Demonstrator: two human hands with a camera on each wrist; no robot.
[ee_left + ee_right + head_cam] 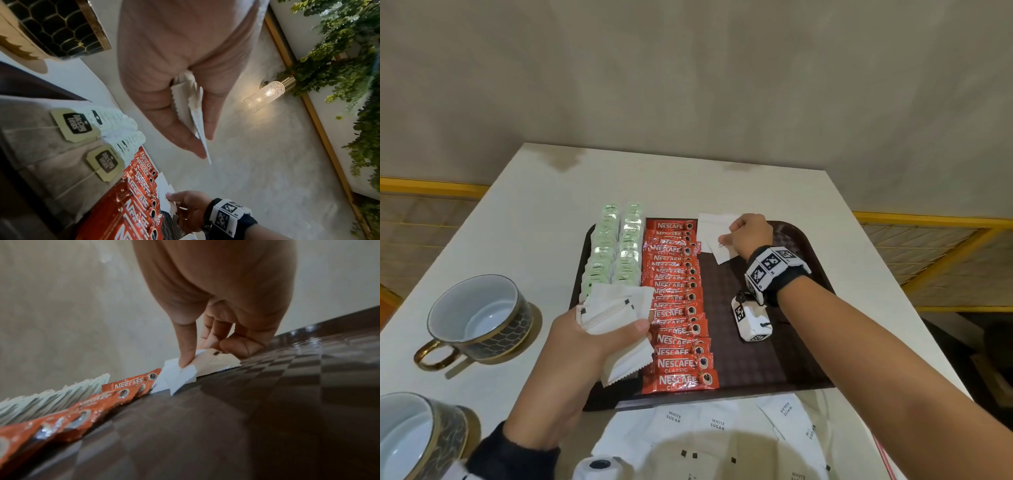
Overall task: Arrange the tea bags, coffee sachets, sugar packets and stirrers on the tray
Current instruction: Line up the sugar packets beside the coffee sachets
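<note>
White table (534,212) against grey plaster wall (688,85)

A black fabric wristband (779,274) wraps the right wrist, carrying white square blocks printed with black pixelated tags. A white tagged camera box (751,320) hangs beneath it on black cord. The left wrist wears a black fuzzy cuff (512,457).

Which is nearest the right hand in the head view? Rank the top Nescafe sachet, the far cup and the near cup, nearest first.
From the right hand:
1. Top Nescafe sachet, just to its left at the tray's far end.
2. Far cup, on the table left of the tray.
3. Near cup, at the bottom-left corner.
</note>
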